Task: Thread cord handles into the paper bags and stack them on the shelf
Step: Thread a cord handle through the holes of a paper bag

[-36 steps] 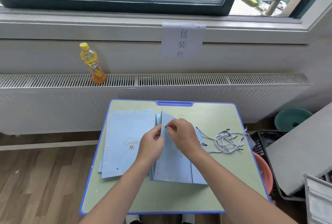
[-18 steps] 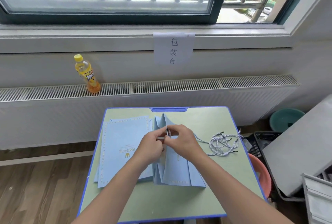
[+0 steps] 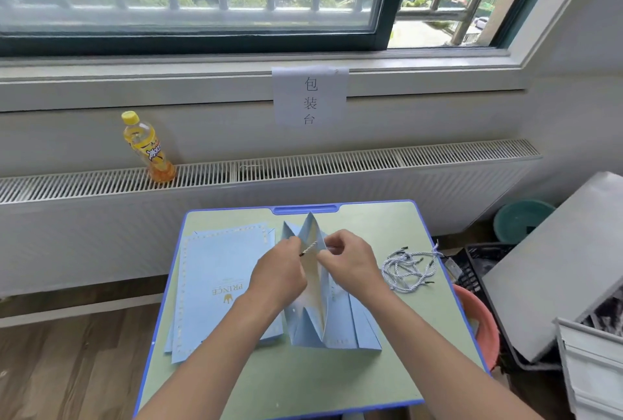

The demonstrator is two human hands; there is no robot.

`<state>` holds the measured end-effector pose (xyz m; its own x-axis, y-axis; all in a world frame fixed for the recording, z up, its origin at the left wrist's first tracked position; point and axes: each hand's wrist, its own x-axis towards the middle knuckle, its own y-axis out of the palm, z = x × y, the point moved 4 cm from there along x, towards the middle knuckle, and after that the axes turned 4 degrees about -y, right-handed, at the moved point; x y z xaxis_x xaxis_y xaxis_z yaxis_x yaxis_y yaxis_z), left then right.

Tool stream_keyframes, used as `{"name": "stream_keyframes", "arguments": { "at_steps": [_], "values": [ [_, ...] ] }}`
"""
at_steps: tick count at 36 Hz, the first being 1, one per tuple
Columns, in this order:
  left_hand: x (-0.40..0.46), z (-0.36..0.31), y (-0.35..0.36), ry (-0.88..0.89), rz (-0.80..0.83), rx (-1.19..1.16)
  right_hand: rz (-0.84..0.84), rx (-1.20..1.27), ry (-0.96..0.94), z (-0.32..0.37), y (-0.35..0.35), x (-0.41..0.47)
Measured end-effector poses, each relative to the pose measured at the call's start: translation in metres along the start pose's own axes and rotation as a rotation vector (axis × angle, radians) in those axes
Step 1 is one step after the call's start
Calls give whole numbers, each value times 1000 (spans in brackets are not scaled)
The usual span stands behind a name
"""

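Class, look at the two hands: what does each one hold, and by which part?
The left hand pinches a cord near its dark tip. The right hand pinches the open bag at its top edge.

Free room and obstacles on the small table.

Bare tabletop lies open along the near edge and the far right corner; flat bags fill the left, an opened bag the middle, loose cords the right.

Left hand fingers pinched; right hand fingers curled, pinching.
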<state>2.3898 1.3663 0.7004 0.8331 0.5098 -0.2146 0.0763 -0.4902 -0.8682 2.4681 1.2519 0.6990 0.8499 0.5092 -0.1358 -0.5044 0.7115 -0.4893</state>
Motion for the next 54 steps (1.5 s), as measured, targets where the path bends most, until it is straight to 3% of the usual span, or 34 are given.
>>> {"name": "stream_keyframes", "arguments": {
  "at_steps": [8, 15, 18, 21, 26, 39, 48, 54],
  "values": [
    [-9, -4, 15, 114, 144, 232, 6, -7, 13, -1, -5, 3],
    [-17, -1, 4, 118, 90, -274, 48, 20, 53, -3, 6, 4],
    [-25, -8, 5, 111, 167, -259, 110, 56, 92, -8, 13, 7],
    [-28, -3, 10, 63, 144, -189, 233, 137, 125, -12, 20, 10],
    [-30, 21, 22, -149, 61, -359, 326, 226, 151, -23, 17, 10],
    [-23, 38, 26, -161, -73, -450, 379, -177, 151, -65, 3, -8],
    [-26, 36, 24, -147, -1, -520, 160, 434, 178, -20, 15, 8],
    [-27, 38, 22, -131, -2, -619, 89, 515, 180, -10, 22, 14]
  ]
}}
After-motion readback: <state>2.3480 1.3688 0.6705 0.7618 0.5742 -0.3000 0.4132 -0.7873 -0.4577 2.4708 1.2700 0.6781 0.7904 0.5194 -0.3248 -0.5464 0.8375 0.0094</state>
